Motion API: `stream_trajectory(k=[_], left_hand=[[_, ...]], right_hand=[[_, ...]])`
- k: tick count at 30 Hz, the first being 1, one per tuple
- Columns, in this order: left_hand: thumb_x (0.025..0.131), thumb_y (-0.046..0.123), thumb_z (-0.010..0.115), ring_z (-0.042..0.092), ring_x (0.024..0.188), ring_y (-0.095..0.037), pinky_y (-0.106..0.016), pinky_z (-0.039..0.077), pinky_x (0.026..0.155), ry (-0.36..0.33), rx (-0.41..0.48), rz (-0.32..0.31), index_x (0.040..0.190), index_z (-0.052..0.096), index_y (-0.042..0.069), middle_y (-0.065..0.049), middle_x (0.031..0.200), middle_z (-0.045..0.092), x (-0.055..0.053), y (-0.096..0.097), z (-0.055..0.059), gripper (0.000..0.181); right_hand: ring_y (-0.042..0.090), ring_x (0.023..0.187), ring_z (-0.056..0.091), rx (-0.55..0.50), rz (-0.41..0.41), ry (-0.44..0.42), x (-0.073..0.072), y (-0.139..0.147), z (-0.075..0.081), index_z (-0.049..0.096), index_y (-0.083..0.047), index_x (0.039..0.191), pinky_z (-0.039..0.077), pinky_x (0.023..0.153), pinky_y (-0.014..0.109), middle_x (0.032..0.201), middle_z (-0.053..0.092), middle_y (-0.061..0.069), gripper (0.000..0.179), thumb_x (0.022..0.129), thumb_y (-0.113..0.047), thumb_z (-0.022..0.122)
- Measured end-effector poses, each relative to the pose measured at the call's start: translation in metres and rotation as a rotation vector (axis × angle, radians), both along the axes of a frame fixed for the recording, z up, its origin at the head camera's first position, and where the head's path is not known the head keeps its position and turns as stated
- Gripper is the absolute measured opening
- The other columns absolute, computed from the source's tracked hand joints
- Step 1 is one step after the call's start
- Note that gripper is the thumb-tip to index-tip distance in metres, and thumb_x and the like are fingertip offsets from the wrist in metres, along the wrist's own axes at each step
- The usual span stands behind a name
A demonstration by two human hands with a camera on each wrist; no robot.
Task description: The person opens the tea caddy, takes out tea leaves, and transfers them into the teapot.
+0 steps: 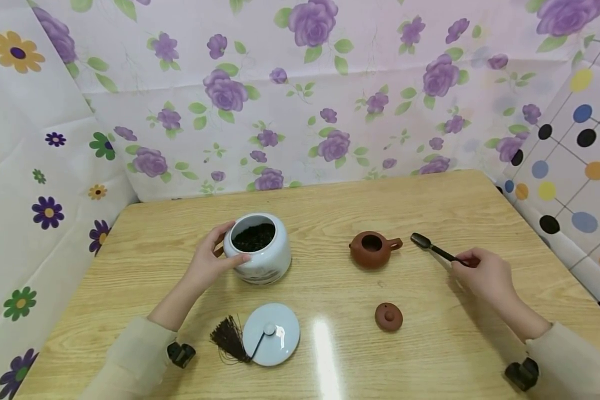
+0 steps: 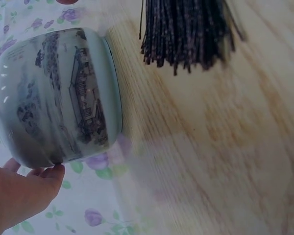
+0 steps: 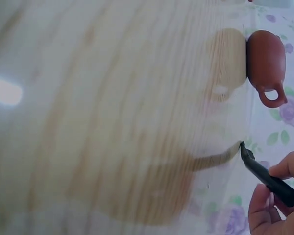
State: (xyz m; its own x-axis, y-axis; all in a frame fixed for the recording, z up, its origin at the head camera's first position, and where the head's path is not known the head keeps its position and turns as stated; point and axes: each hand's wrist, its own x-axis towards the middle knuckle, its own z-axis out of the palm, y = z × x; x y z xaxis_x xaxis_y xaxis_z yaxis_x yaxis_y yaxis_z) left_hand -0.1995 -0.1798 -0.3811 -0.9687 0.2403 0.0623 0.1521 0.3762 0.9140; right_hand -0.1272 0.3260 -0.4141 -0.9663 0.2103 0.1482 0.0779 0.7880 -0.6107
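Note:
In the head view a white porcelain jar (image 1: 272, 261) with a painted landscape stands on the table, dark tea leaves (image 1: 253, 238) inside. My left hand (image 1: 211, 256) holds it from the left, thumb at the near rim and fingers along the far left side. The left wrist view shows the jar's painted wall (image 2: 59, 98) with fingers against it. My right hand (image 1: 487, 275) pinches the handle of a small black tea scoop (image 1: 422, 240), its tip pointing left toward a brown clay teapot (image 1: 371, 256). The teapot is uncovered, handle to the right. In the right wrist view the scoop (image 3: 264, 176) is near the teapot (image 3: 267, 58).
The jar's pale lid (image 1: 285, 339) lies in front of the jar, with a dark brown tassel (image 1: 231, 339) tied to its knob. The teapot's small round lid (image 1: 389, 318) lies in front of the teapot. Patterned cloth (image 1: 275, 128) hangs behind the wooden table (image 1: 340, 300) and at both sides.

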Motion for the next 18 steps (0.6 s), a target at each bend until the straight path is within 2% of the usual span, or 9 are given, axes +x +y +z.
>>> stream_trajectory(k=[7, 10, 14, 16, 18], left_hand=[[0.082, 0.011, 0.075, 0.032, 0.137, -0.033, -0.051, 0.032, 0.113, 0.0, 0.005, 0.002, 0.148, 0.031, 0.006, -0.016, 0.148, 0.034, 0.0006, -0.0003, -0.0012, 0.079], [0.082, 0.011, 0.075, 0.033, 0.136, -0.033, -0.051, 0.032, 0.113, 0.002, 0.01, 0.003, 0.147, 0.032, 0.006, -0.015, 0.148, 0.035, 0.0005, 0.0001, -0.0012, 0.078], [0.083, 0.011, 0.075, 0.033, 0.136, -0.032, -0.051, 0.033, 0.113, 0.004, 0.011, 0.008, 0.147, 0.033, 0.007, -0.015, 0.147, 0.036, 0.0008, -0.0002, -0.0012, 0.077], [0.083, 0.012, 0.075, 0.033, 0.136, -0.032, -0.05, 0.033, 0.113, 0.004, 0.01, 0.012, 0.147, 0.033, 0.007, -0.015, 0.147, 0.036, 0.001, -0.0004, -0.0013, 0.077], [0.083, 0.013, 0.075, 0.034, 0.136, -0.032, -0.05, 0.032, 0.113, 0.003, 0.008, 0.017, 0.147, 0.033, 0.008, -0.015, 0.147, 0.036, 0.0013, -0.0006, -0.0014, 0.077]], right_hand=[[-0.01, 0.063, 0.048, -0.059, -0.06, 0.091, -0.0002, -0.001, 0.0026, 0.07, 0.002, 0.097, 0.042, 0.053, 0.013, 0.084, 0.069, 0.013, 0.024, 0.088, -0.02, 0.066], [-0.012, 0.063, 0.048, -0.108, -0.086, 0.114, -0.0009, -0.0009, 0.0037, 0.069, 0.001, 0.1, 0.044, 0.051, 0.012, 0.08, 0.067, -0.004, 0.027, 0.089, -0.023, 0.065], [-0.012, 0.065, 0.051, -0.213, -0.112, 0.12, -0.0028, -0.001, 0.0051, 0.068, 0.0, 0.102, 0.046, 0.053, 0.01, 0.074, 0.056, -0.028, 0.029, 0.09, -0.026, 0.064], [-0.011, 0.066, 0.053, -0.277, -0.128, 0.122, -0.0036, -0.0016, 0.0058, 0.068, -0.003, 0.1, 0.047, 0.054, 0.009, 0.072, 0.054, -0.032, 0.025, 0.09, -0.026, 0.065], [-0.01, 0.067, 0.055, -0.347, -0.141, 0.126, -0.0041, -0.0023, 0.007, 0.068, -0.008, 0.096, 0.047, 0.055, 0.008, 0.071, 0.057, -0.03, 0.019, 0.09, -0.026, 0.065]])
